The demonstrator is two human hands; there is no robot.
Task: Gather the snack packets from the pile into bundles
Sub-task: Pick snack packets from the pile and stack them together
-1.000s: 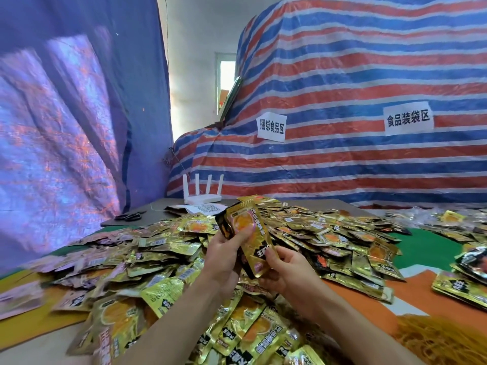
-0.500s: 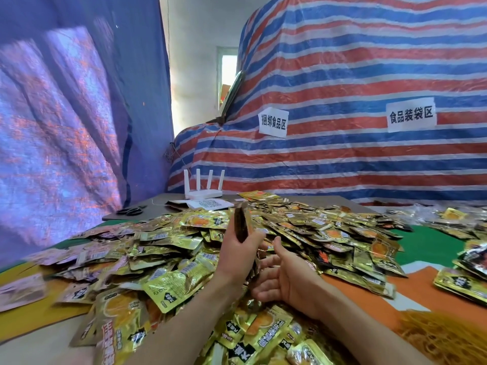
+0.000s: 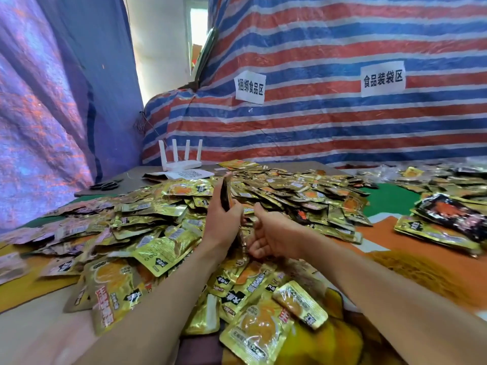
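Nearest the camera, loose gold packets [image 3: 259,335] spill right up to the near edge of the desk [image 3: 39,335]. The only open room down here is the near-left corner, and there's a tangle of orange netting [image 3: 411,270] off to the right.

Just past that, both forearms reach into the pile [image 3: 303,188]. The left hand [image 3: 224,222] has its fingers wrapped round a thin bundle [image 3: 226,189] of packets over the middle of the pile. It stands upright and edge-on to the camera, long axis vertical, top edge pointing up. The right hand [image 3: 274,233] sits just beside the bundle's bottom end, thumb up, fingers loosely curled. Can't tell if they're actually pinching anything.

Further right, a strip of green mat [image 3: 387,198] separates the pile from a second heap [image 3: 445,219]. At the back, a strip of desk carries scissors [image 3: 106,185] and a white router [image 3: 181,164], and behind them hangs the striped tarp [image 3: 316,122].
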